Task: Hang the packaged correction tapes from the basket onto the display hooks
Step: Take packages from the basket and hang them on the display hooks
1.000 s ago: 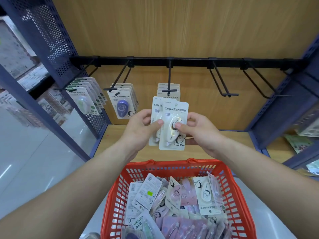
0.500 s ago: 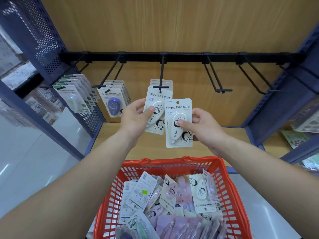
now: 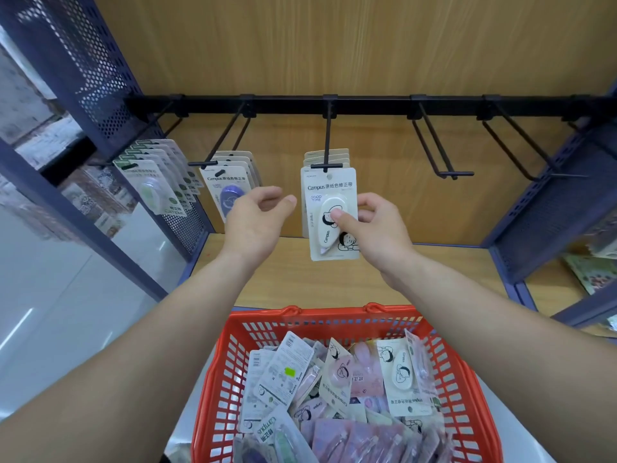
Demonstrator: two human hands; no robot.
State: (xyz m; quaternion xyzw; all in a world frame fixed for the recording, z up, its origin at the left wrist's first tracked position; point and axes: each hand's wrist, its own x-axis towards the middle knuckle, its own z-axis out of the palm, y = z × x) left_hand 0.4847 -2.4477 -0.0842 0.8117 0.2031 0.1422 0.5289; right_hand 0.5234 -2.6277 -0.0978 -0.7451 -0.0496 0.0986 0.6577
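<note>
So, the right hand point(image 3: 377, 228) pinches a pack point(image 3: 329, 188) by its blister, thumb on the front. It holds the pack right at the tip of the middle hook point(image 3: 327, 138), in front of the ones already hanging there. I can't tell if the hole is over the wire yet. The left hand point(image 3: 257, 222) hangs just beside it, fingers loosely curled, holding nothing.

My tip: keep the card square to the hook, line up the little round hole, then slide it straight back without twisting, since thin card probably tears easily.

The pack is flat cream card with a smooth teardrop plastic bubble, and the hook is thin black wire. More packs lie jumbled in the red lattice basket point(image 3: 230, 362).
</note>
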